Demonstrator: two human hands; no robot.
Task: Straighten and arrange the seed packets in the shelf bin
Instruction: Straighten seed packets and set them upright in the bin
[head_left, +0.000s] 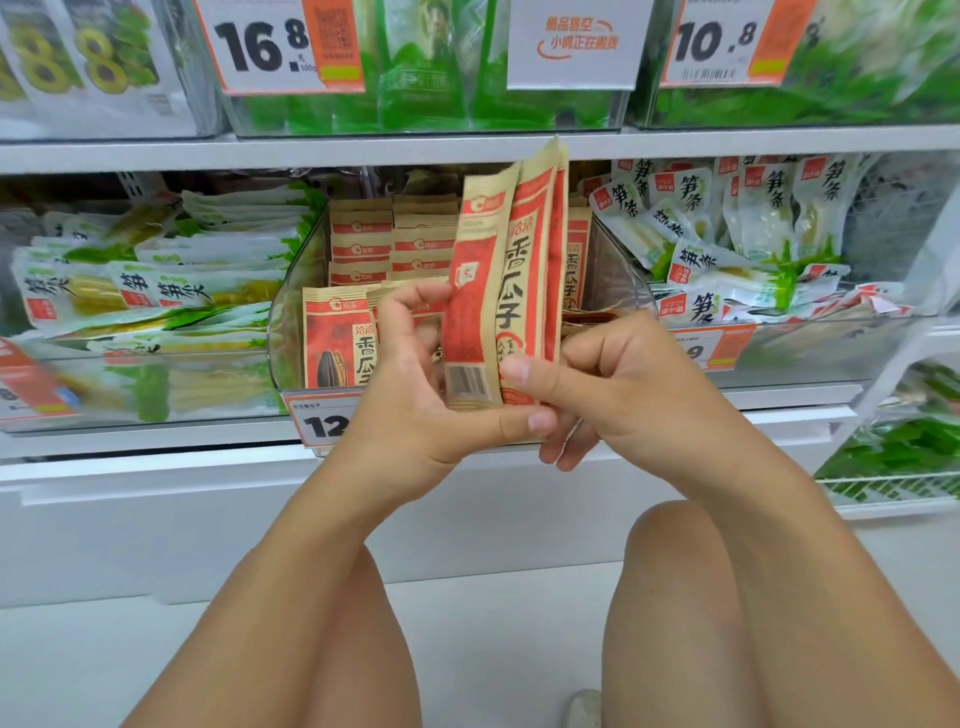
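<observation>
- White metal shelf (519, 148) runs across the whole view, carrying clear bins side by side, so each product stays in its own lane behind a price tag.
- Clear plastic shelf bin (291, 322) in the middle holds the kraft-and-red sunflower seed packets (363, 244); they stand in rows at its back and left, faces forward, while the right side looks gappy with some packets lying flat, which is probably why a bundle has been lifted out.
- Bamboo-shoot snack packs (727, 223) fill the neighbouring bins on either side in loose heaps.
- Held bundle of seed packets (511, 280) stands upright in front of the bin, edges fanned, bottoms gathered low, likely to square them before they go back.
- Left hand (415, 395) has its fingers curled around the bundle's left edge, thumb under the base as a stop.
- Right hand (618, 379) pinches the lower right edge, thumb on the front face, remaining fingers loosely curled behind.
</observation>
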